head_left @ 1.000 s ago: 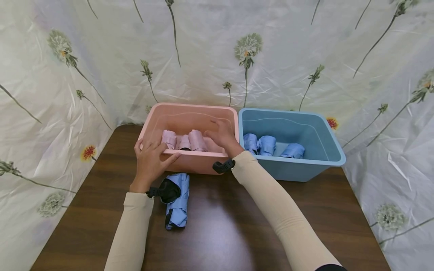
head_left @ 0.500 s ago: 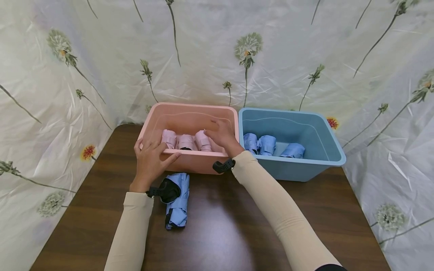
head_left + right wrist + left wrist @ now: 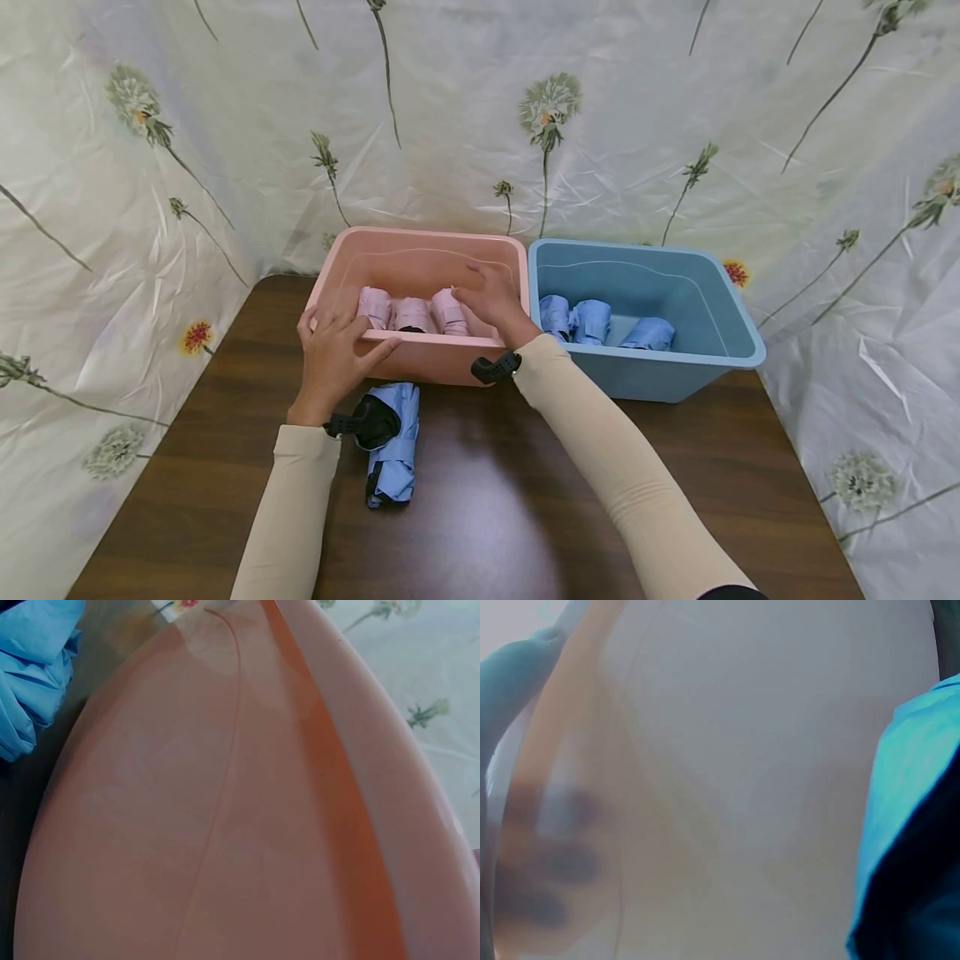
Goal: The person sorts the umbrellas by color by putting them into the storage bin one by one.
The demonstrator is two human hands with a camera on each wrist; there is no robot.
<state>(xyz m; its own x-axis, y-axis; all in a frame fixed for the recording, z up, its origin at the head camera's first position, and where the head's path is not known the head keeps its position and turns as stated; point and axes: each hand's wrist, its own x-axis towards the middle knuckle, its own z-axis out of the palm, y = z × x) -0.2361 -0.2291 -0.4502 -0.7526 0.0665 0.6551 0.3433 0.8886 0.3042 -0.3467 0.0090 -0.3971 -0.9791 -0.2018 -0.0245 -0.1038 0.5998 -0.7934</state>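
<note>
In the head view my left hand (image 3: 330, 358) grips the front left rim of a pink plastic bin (image 3: 450, 360), the thumb outside and the fingers over the rim. Finger shadows show through the bin wall (image 3: 727, 750) in the left wrist view. Inside lie three rolled pink folding umbrellas (image 3: 412, 315) side by side. My right hand (image 3: 495, 302) reaches into the bin with loose fingers, the thumb tip right by the rightmost pink umbrella (image 3: 448, 312). A rolled blue folding umbrella (image 3: 397, 450) lies on the table before the bin, partly behind my left wrist's black camera.
A blue plastic bin (image 3: 675, 383) stands against the pink bin's right side, holding three rolled blue umbrellas (image 3: 591, 322). Both stand at the back of a dark wooden table (image 3: 480, 517). A flower-printed sheet (image 3: 450, 108) hangs close behind.
The rightmost pink umbrella has rolled right towards my right hand, and the middle one shows more fully. Both hands have stayed in place; nothing moved in the last half second.
</note>
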